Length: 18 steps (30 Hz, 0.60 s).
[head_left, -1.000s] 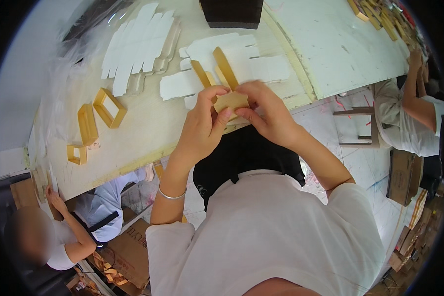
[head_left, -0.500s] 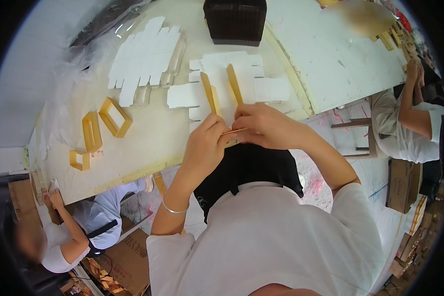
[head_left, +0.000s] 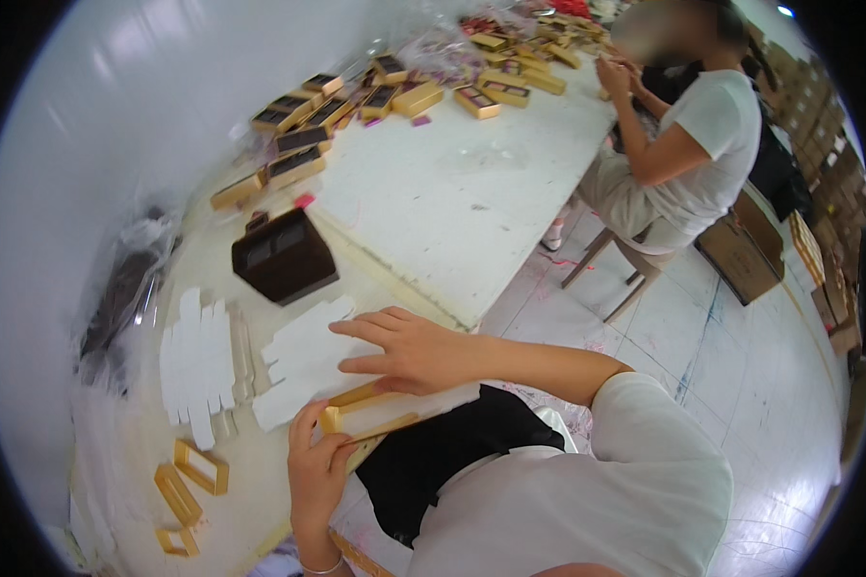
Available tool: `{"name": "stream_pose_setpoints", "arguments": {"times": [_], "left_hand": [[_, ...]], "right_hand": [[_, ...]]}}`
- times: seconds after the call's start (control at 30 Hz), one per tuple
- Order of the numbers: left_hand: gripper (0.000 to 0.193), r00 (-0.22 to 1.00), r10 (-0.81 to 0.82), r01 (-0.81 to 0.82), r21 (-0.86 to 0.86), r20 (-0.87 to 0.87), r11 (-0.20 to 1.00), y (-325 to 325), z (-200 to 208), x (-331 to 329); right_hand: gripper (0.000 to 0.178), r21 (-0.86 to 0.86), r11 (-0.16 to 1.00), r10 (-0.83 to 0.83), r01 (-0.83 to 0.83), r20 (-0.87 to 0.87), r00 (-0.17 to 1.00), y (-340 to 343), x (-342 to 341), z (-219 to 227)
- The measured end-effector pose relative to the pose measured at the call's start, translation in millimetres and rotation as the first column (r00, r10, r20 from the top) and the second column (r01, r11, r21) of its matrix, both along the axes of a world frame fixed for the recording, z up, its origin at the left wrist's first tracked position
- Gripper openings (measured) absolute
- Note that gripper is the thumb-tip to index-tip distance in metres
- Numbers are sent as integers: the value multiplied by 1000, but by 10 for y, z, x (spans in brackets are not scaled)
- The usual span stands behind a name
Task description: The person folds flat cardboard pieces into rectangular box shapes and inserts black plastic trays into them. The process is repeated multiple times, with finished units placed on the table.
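Pale worktable (head_left: 423,192) edge, gold box frame (head_left: 387,426) between both hands (head_left: 409,354)

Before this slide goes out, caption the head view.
The left hand holds a gold cardboard frame, the right hand spread over it, near flat white box blanks and a dark brown box.

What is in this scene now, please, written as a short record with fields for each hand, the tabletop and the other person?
Left hand: thumb and fingers grip the left end of a gold cardboard frame
Right hand: fingers spread above the frame's right part; contact unclear
Tabletop, near left: three smaller gold frames
Tabletop, beyond the hands: flat white carton blanks, then a dark brown box
Tabletop, far edge: many gold boxes
Co-worker: seated on a stool, right side
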State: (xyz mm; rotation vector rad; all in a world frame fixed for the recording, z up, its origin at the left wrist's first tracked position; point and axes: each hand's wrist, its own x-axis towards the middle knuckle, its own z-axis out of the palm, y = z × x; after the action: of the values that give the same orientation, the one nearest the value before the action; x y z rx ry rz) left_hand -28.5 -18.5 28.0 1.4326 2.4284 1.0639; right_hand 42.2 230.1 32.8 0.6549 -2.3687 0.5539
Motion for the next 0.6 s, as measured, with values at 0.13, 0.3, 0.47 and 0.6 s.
{"name": "stream_pose_setpoints", "arguments": {"times": [0.13, 0.3, 0.47, 0.6], "left_hand": [[20, 920, 28, -76, -108, -392, 991, 110, 84, -171], [28, 957, -18, -26, -146, -290, 989, 288, 72, 298], [28, 998, -31, 29, -27, -62, 999, 168, -169, 150], [31, 996, 5, -2, -35, 91, 999, 186, -82, 115]], "right_hand": [[37, -112, 989, 134, -95, 414, 900, 52, -81, -352], [30, -191, 972, -4, 136, 569, 822, -151, 29, -233], [20, -436, 884, 386, -170, 475, 791, 3, 63, -241], [14, -418, 851, 513, -318, 533, 673, 115, -24, -244]]}}
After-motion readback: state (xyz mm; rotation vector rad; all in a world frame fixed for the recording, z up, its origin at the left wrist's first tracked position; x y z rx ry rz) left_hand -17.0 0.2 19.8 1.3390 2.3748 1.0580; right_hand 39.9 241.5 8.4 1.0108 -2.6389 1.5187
